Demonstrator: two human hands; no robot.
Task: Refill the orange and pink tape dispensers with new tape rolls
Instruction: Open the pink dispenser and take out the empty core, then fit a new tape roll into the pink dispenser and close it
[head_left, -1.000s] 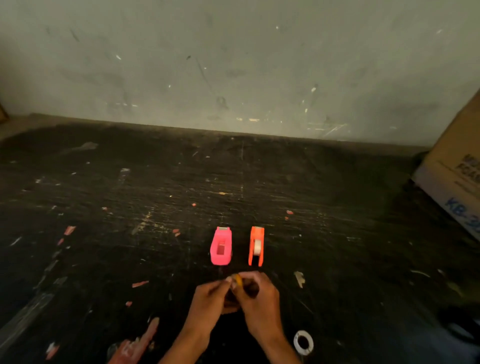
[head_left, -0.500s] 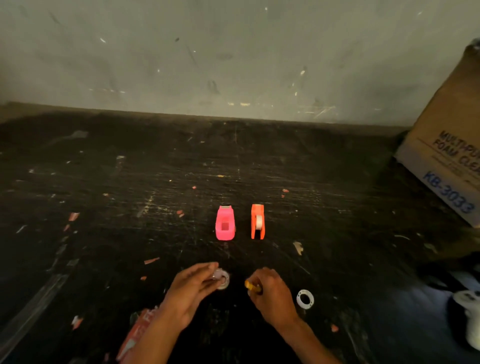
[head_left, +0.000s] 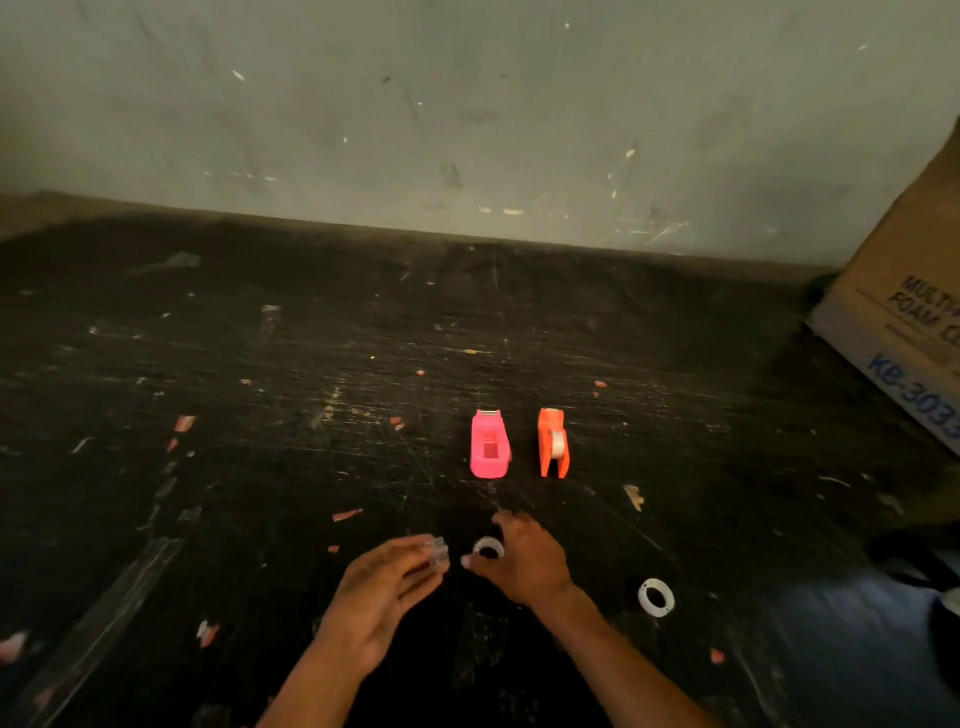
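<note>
Two dispensers, two rolls, black counter (head_left: 260, 467).
Pink dispenser (head_left: 489, 444) and orange dispenser (head_left: 554, 442): side by side, long axes toward wall. Left hand (head_left: 382, 592) pinches clear piece (head_left: 437, 551); right hand (head_left: 522, 558) grips roll (head_left: 488, 548). Spare roll (head_left: 656, 597) flat.

The pink tape dispenser (head_left: 489, 443) lies flat on the dark surface, its open square slot facing up and showing no roll. Just to its right, apart from it, the orange tape dispenser (head_left: 554, 442) stands on its edge with a pale roll showing inside. Nearer the person, a small clear tape roll (head_left: 489, 547) sits upright; a white ring (head_left: 656, 597) lies flat further right
</note>
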